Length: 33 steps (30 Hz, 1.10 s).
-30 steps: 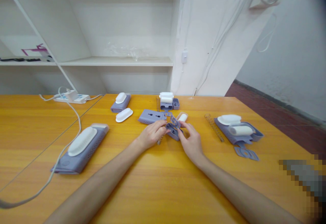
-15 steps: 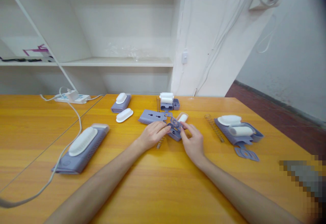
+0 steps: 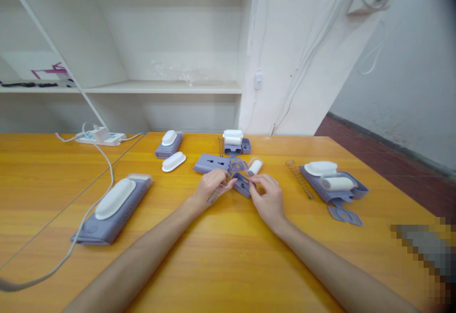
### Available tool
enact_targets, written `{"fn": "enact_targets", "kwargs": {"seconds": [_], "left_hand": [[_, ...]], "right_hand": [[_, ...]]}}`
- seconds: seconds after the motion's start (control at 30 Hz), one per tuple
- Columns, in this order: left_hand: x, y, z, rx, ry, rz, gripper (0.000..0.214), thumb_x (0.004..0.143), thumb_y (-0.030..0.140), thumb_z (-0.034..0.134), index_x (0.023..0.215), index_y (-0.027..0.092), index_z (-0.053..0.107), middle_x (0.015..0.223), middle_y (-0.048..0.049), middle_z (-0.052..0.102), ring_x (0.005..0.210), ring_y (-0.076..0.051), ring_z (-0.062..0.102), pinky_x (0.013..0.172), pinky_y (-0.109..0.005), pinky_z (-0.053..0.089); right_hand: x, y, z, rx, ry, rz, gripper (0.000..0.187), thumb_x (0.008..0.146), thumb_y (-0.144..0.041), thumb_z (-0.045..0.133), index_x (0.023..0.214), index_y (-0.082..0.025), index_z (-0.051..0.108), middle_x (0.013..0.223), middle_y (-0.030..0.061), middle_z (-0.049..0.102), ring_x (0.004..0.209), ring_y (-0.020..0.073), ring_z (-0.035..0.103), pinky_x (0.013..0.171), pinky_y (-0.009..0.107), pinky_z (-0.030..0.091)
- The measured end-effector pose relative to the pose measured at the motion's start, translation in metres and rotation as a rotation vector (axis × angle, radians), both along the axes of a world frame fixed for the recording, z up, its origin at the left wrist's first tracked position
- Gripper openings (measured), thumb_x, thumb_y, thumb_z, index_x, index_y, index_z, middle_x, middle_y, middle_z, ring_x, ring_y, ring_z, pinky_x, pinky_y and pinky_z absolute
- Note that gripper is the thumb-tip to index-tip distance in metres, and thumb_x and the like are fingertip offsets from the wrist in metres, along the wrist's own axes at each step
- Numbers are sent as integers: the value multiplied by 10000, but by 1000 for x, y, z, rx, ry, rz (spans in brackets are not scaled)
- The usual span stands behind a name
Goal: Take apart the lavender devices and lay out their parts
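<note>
My left hand [image 3: 211,184] is closed on a thin metal coil spring [image 3: 218,191], which slants across its fingers and thumb. My right hand [image 3: 267,195] grips the edge of a small purple-grey open box-shaped part [image 3: 242,185] with thumb and fingers. Its hollow side faces up, with a dark spot inside. Just beyond lies a flat purple-grey piece with loops [image 3: 237,165], partly hidden. A slotted purple-grey casing [image 3: 211,162] lies behind my left hand, and a white roller [image 3: 255,167] in a clear cover sits beyond my right.
At right, a purple-grey casing [image 3: 317,184] carries white parts, with another spring [image 3: 299,179] beside it. Another set of parts [image 3: 233,142] stands at the back. Left are closed units [image 3: 117,208], a white oval piece [image 3: 174,161], a power strip [image 3: 101,136] and a trailing cable [image 3: 107,151].
The flat looped piece has left my fingers and lies behind the box-shaped part. My left hand has moved slightly left and taken up the spring. My right hand stays on the box-shaped part.
</note>
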State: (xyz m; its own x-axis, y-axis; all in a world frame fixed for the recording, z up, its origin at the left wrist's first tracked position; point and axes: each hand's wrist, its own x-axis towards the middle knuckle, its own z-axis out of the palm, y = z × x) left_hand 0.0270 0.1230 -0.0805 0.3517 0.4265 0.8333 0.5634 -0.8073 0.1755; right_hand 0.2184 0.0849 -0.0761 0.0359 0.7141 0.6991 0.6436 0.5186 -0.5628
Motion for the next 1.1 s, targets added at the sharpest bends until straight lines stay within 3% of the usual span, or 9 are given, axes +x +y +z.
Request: {"fn": "enact_targets", "kwargs": {"seconds": [0.1,0.17,0.3,0.43,0.53,0.7,0.83,0.97,1.1], "left_hand": [[-1,1,-1,-10,-9,22,119,842,231,568,740,175,543,668,5,617,594,-92,584,584,-214,479],[0,0,-1,1,10,4,124,838,225,571,730,175,535,684,0,625,620,-94,594,596,-214,483],[1,-3,-1,33,122,-78,147,835,238,576,720,178,506,791,-32,657,712,-110,619,638,-219,500],[1,-4,2,59,129,-94,171,809,298,625,798,173,510,846,-53,660,774,-135,633,688,-246,522],[0,-4,5,71,89,-86,265,799,346,635,958,162,528,922,-77,660,866,-161,638,754,-285,537],[-3,-4,9,132,270,-132,302,882,167,503,1183,187,515,1180,-140,601,1110,-204,568,876,-369,510],[0,-5,9,153,186,-144,292,860,181,551,1149,150,526,1074,-123,659,1033,-191,613,856,-348,526],[2,-4,8,131,82,-72,276,800,255,646,1039,143,564,871,-62,693,843,-168,660,777,-303,550],[0,-2,6,107,38,-22,248,775,307,669,949,154,583,807,-47,685,758,-162,659,717,-290,555]], "right_hand": [[0,0,1,-27,-3,4,86,792,-181,559,780,-206,640,827,34,663,814,197,601,793,362,429],[-1,0,1,-31,11,-8,108,800,-212,572,885,-202,639,871,46,666,849,206,601,817,372,424],[-1,1,-1,-34,43,-25,365,812,-265,593,1168,-192,559,959,64,669,903,214,604,859,386,414],[1,3,-5,-45,28,0,237,853,-241,531,1067,-207,627,966,60,683,888,207,615,838,374,424],[1,2,-4,-39,25,-4,225,851,-229,524,1044,-202,637,919,59,686,844,203,615,815,371,432],[0,0,0,-12,5,-2,217,844,-216,531,1032,-201,639,866,50,677,801,193,609,780,360,437],[0,-1,1,-7,1,18,197,851,-230,532,1015,-216,640,871,45,677,808,193,610,789,363,437],[0,-2,2,4,0,53,173,852,-221,534,985,-227,645,895,40,677,842,196,611,805,367,433],[-1,-2,3,28,5,47,119,837,-193,547,887,-223,650,881,36,676,853,199,609,815,368,426]]}}
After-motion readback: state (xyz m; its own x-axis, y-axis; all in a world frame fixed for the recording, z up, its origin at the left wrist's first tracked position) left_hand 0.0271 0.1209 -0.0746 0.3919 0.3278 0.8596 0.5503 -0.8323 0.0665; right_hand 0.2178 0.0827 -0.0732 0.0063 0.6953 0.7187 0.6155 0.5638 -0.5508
